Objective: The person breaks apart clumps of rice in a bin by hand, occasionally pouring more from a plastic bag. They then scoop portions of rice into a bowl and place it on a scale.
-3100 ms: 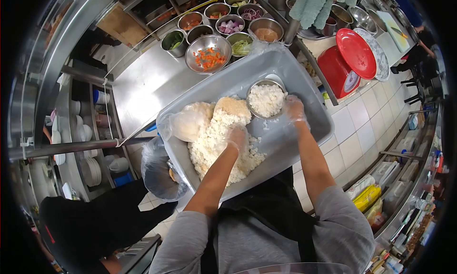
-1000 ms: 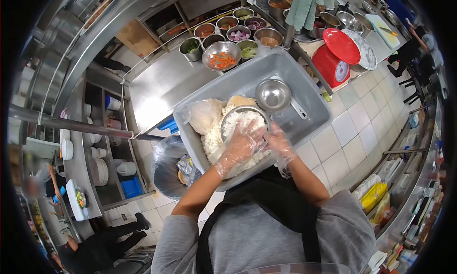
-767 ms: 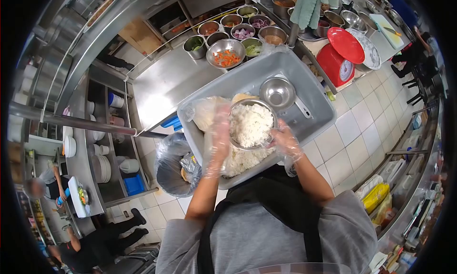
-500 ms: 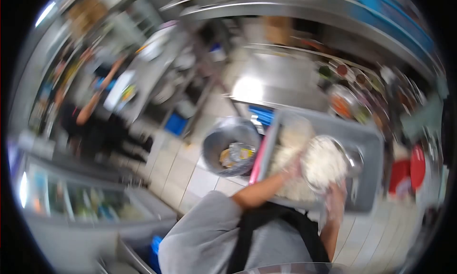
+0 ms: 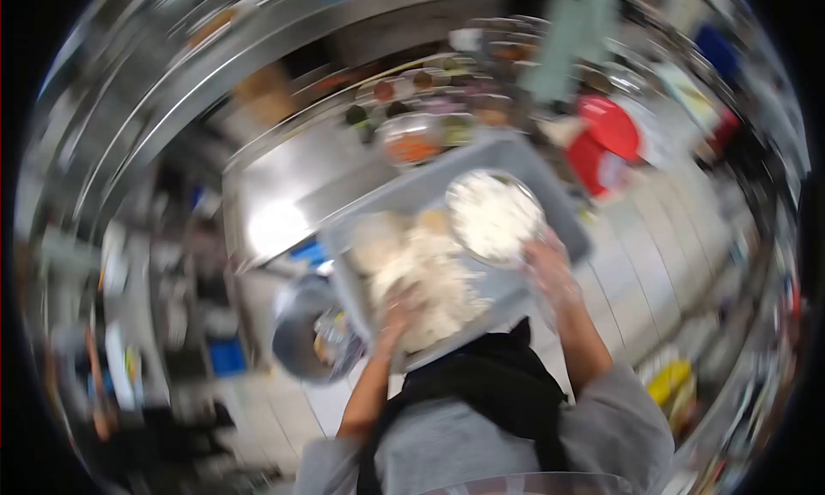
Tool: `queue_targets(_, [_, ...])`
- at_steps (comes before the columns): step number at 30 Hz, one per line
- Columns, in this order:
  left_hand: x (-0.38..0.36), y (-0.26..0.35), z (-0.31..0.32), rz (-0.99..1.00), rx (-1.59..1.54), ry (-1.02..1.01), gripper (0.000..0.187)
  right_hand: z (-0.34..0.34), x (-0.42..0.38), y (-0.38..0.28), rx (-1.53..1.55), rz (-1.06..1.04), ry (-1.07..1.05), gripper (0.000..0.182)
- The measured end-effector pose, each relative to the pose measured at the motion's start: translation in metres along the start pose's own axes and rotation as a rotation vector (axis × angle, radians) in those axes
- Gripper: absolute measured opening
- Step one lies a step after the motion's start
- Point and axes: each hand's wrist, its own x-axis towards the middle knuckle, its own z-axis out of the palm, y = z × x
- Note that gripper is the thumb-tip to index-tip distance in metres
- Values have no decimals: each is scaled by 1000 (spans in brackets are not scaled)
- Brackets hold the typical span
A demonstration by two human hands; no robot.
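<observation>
A grey tub [image 5: 559,181] in front of me holds a heap of white, rice-like food [image 5: 443,293] on its left side. My left hand [image 5: 402,310] rests at the left edge of this heap, its fingers blurred. A round metal bowl [image 5: 457,237] full of the same white food is at the tub's right side. My right hand [image 5: 548,267], in a clear glove, is at the bowl's lower right rim, with the fingers against it. Beside the heap lies a pale, rounded thing [image 5: 378,240] that I cannot make out.
Behind the tub is a steel counter [image 5: 318,181] with a bowl of orange food [image 5: 412,143] and several small containers. A lined bin [image 5: 296,349] stands at the left. Red containers [image 5: 608,127] are at the right. Another person's arm [image 5: 96,379] shows far left.
The view has swung to the right. My left hand has come away from the bowl to the loose food, and the bowl now sits over the tub's right side with my right hand at it.
</observation>
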Motion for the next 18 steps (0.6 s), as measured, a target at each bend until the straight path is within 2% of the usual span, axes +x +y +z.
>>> queue_targets(1, [4, -19, 13, 83, 88, -61, 55, -26, 5, -11, 73, -33, 12, 41])
queue_targets(3, [1, -3, 2, 164, 575, -292, 59, 27, -17, -89, -115, -347, 269, 43])
queue_targets(4, [-1, -4, 4, 197, 582, -300, 59, 32, -20, -113, -97, -383, 325, 46])
queue_targets(6, [-8, -5, 8, 267, 652, -119, 65, 33, -18, -153, -68, -472, 397, 48])
queue_targets(10, [-2, -20, 24, 238, 690, -167, 70, -11, 14, -203, -85, -633, 447, 48])
queue_targets(11, [-2, -23, 27, 214, 678, -163, 72, -22, 23, -211, -80, -642, 456, 48])
queue_targets(13, [-1, -30, 28, 198, 670, -156, 73, -44, 44, -222, 138, -541, 603, 38])
queue_targets(14, [1, -34, 28, 199, 623, -210, 74, -57, 54, -225, 141, -549, 606, 38])
queue_targets(16, [4, -34, 27, 202, 574, -257, 74, -89, 75, -226, -542, -471, 687, 24])
queue_targets(17, [2, -28, 21, 221, 553, -257, 74, -106, 88, -222, -544, -477, 688, 24])
queue_targets(18, [1, -24, 19, 238, 532, -259, 74, -103, 89, -222, -872, -482, 759, 20])
